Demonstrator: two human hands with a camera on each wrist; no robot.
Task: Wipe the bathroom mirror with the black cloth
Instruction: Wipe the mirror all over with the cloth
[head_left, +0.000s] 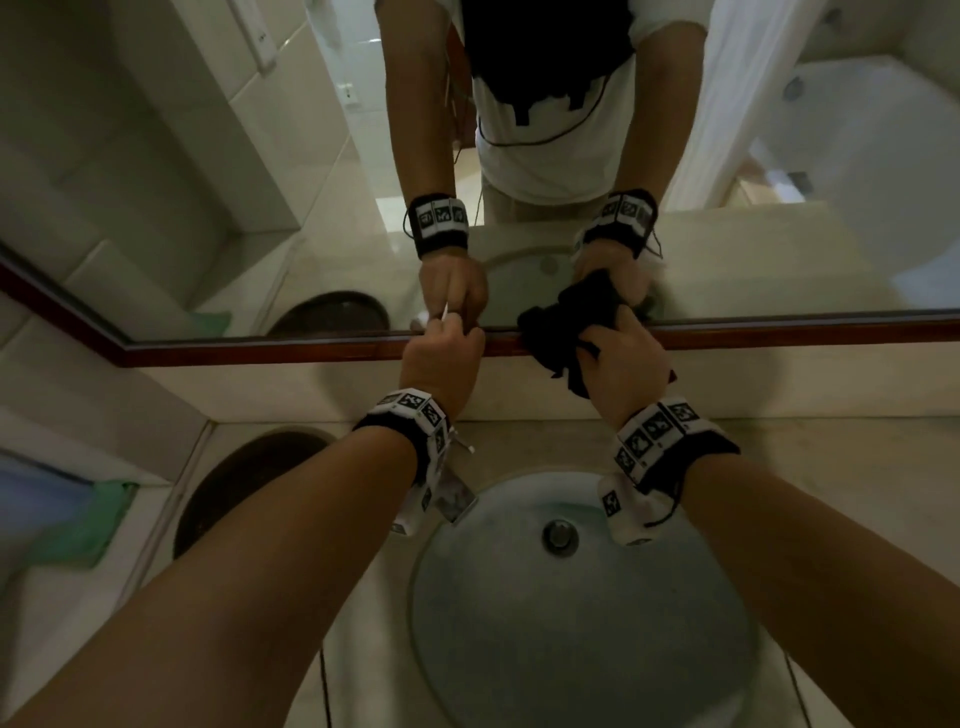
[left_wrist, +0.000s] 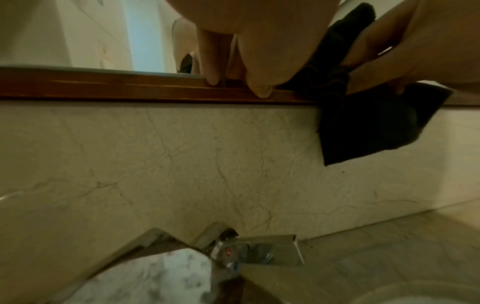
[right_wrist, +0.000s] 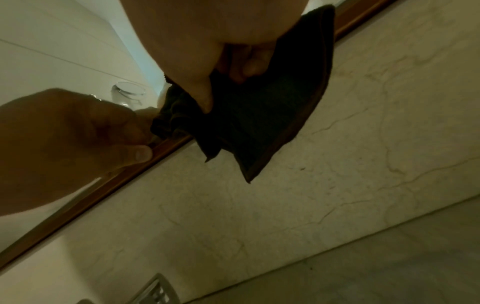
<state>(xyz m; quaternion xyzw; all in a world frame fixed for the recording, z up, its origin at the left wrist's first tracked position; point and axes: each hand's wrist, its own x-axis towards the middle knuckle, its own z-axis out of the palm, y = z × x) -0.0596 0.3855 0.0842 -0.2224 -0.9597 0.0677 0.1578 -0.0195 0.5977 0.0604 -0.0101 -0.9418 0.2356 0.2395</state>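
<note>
Wiping along the bottom edge of the mirror

Head view: the right hand (head_left: 621, 364) is gripping the black cloth (head_left: 558, 322) against the mirror (head_left: 208, 182), just above its wooden frame (head_left: 311, 351). Left wrist view: the left hand (left_wrist: 249, 41) is resting curled fingers on the frame, holding nothing clear. Right wrist view: a loose corner is hanging below the frame; next, I think, the cloth needs sliding along the glass.

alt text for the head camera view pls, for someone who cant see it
A right hand grips a black cloth against the mirror's wooden frame while the left hand, fingers curled, touches the frame beside it. A round sink lies below.
</note>
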